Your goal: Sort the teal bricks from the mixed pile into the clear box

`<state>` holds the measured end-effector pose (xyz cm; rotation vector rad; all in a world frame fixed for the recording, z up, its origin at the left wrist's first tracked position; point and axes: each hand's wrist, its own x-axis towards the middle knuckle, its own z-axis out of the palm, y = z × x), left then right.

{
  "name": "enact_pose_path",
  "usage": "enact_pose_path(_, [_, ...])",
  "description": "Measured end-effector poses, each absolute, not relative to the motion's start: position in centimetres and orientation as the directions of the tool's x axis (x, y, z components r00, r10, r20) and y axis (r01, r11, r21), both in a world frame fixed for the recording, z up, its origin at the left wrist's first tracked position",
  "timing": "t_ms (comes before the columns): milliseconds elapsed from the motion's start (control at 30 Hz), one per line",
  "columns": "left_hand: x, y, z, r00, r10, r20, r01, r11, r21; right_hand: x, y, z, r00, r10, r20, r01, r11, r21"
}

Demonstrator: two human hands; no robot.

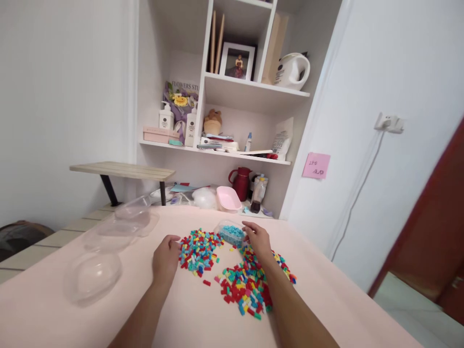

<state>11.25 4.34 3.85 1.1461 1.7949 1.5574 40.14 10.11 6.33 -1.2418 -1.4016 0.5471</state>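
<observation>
My left hand (pixel 166 257) rests at the left edge of a pile of small coloured toy bricks (pixel 200 249). Its fingers are loosely bent, slightly apart, and nothing shows in them. At the far side, a clear plastic container (pixel 232 240) holds light blue bricks (pixel 231 232). My right hand (pixel 258 239) is at this container's right end with the fingers apart; whether the fingertips touch the rim I cannot tell. Beneath and beside my right forearm spreads a second, larger pile of mixed bricks (pixel 243 280), partly hidden by the arm.
Clear plastic containers, including a near one (pixel 93 276), stand along the left of the pink tabletop (pixel 192 314). Behind the table are a pink tray (pixel 228 198), a red jug (pixel 240 183) and a bottle (pixel 258 194). A small wooden stand (pixel 123 170) rises at the left.
</observation>
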Motion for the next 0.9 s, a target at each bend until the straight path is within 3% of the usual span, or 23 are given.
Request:
enact_pose_path(133, [11.4,4.2,4.0,-0.521,0.841,0.147,0.250,-0.015,0.968,39.5,9.4,7.3,0.118,0.903,0.414,0.357,0.350,-0.866])
enact_pose_path(333, [11.7,3.8,4.6,-0.529,0.834,0.158,0.229,-0.039,0.973,35.3,6.1,7.6,-0.330,0.894,0.303,0.363,0.416,-0.834])
enact_pose_path(467, [11.8,3.7,4.9,-0.535,0.827,0.172,0.240,-0.047,0.970,33.3,4.4,8.0,-0.580,0.785,0.219,0.531,0.568,-0.628])
enact_pose_path(600, [11.8,3.6,5.0,-0.533,0.824,0.190,0.254,-0.058,0.965,32.7,4.0,8.2,-0.595,0.767,0.240,0.595,0.621,-0.511])
enact_pose_path(900, [11.6,4.0,4.7,-0.521,0.833,0.186,0.254,-0.057,0.966,32.2,4.0,7.7,-0.676,0.694,0.247,0.544,0.696,-0.468])
